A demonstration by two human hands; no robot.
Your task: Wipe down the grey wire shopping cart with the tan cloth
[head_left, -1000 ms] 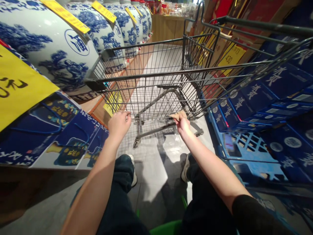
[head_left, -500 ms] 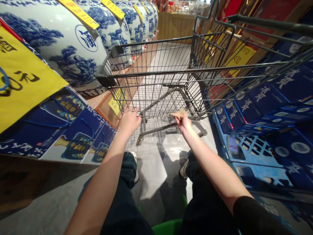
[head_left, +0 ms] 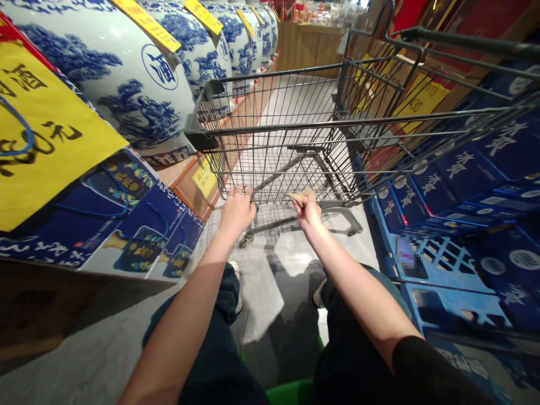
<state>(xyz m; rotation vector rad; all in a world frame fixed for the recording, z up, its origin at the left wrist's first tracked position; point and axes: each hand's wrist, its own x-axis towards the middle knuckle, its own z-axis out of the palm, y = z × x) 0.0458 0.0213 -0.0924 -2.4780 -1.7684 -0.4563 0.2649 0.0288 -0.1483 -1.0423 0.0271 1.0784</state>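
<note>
A dark wire shopping cart stands sideways in front of me. At the lower left of its basket is my left hand, its fingers laid against the wire and partly hidden; whether they grip it I cannot tell. My right hand pinches a tan, crumpled piece, perhaps cloth or paper, close to the bottom wires of the basket. The basket holds nothing that I can see.
Large blue and white jars line the left side, behind dark blue gift boxes and a yellow price sign. Blue boxes and a light blue pallet are at the right. A green seat edge shows below.
The cart's left end, jars and signs now appear slightly further right. My left hand has shifted right in view, and my right hand slightly left, still pinching the tan piece.
</note>
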